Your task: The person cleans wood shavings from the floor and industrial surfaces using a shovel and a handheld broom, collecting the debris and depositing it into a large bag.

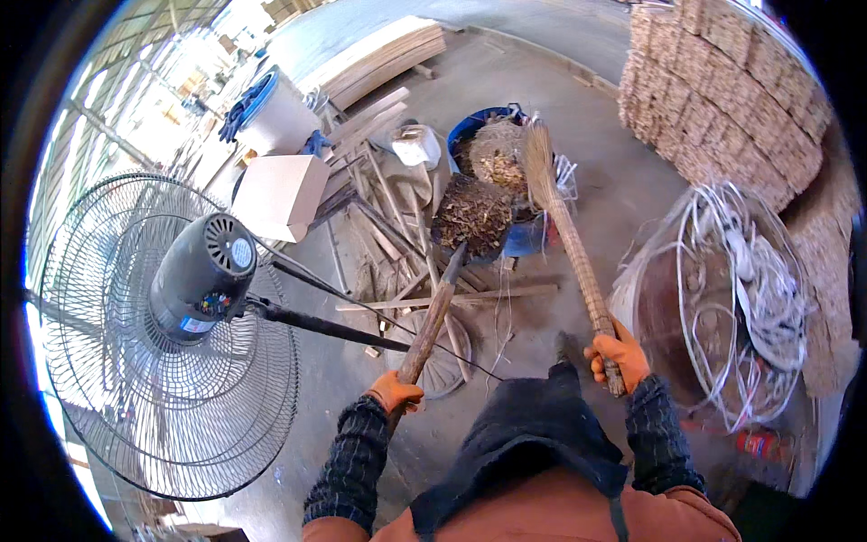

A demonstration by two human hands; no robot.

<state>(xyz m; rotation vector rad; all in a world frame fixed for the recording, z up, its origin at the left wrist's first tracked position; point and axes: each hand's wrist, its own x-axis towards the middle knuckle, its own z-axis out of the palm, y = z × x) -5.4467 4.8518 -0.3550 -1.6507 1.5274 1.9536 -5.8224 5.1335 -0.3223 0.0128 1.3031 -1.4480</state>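
Note:
My left hand (pixel 396 391), in an orange glove, is closed round the wooden handle of a shovel (pixel 427 338). Brown chips and debris (pixel 471 215) cover the shovel's blade, which sits at the near rim of a blue tub (pixel 526 241). More debris and a pale clump (pixel 498 154) fill the tub. My right hand (pixel 620 354), also gloved in orange, grips the lower end of a straw broom (pixel 574 246). The broom's bristles point away from me, up beside the tub's right side. Whether they touch the tub I cannot tell.
A large black pedestal fan (pixel 203 280) stands close on my left. Scrap wood (pixel 397 181) lies beside the tub, with a cardboard box (pixel 282 194) and a white bucket (pixel 278 117) farther left. On the right are a drum with tangled white straps (pixel 754 271) and stacked boards (pixel 722 99).

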